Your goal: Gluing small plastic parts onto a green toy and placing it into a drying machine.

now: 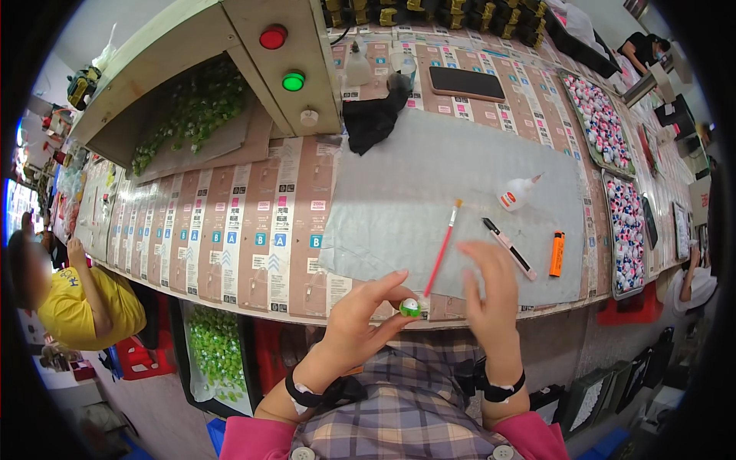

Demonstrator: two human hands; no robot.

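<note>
My left hand (pixel 355 326) pinches a small round green-and-white piece (pixel 410 307) between thumb and fingers, just over the table's near edge. To its right, my right hand (pixel 492 295) is raised with the fingers apart and nothing visible in them; it is slightly blurred. A thin red-handled paintbrush (pixel 444 248) lies on the grey sheet (pixel 429 176) between my hands, bristles pointing away from me. Beyond my right hand lie a pink-and-black pen (pixel 510 249) and an orange cylinder (pixel 556 254). A small white glue bottle (pixel 520 192) with a pointed tip rests farther back.
A metal machine (pixel 283 65) with red and green lights stands back left, green pieces inside. At the back are a phone (pixel 467 83) and a black cloth (pixel 376 116). Trays of colourful pieces (pixel 627 234) line the right. A person in yellow (pixel 84 307) sits left.
</note>
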